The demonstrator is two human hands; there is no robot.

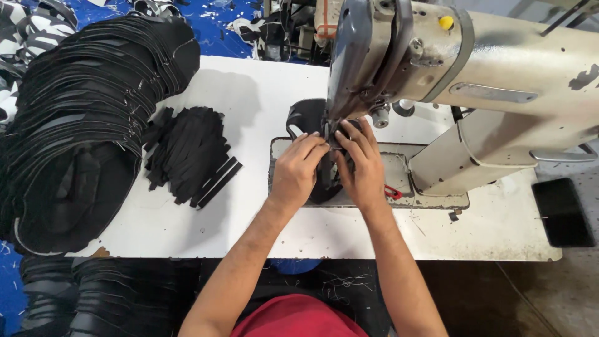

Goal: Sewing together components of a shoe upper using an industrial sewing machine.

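A black fabric piece (307, 118) lies under the head of a cream industrial sewing machine (499, 93), on its metal bed plate (399, 171). My left hand (297, 171) presses the piece down from the left, fingers pinching it just before the needle area. My right hand (360, 165) holds the same piece from the right, fingertips close to the presser foot. The needle itself is hidden behind the machine head and my fingers.
A tall curved stack of black cut pieces (81, 118) fills the table's left side. A loose pile of narrow black strips (190, 153) lies beside it. A dark phone (563, 212) rests at the right edge of the white table (249, 93). Small red snips (393, 192) lie by my right wrist.
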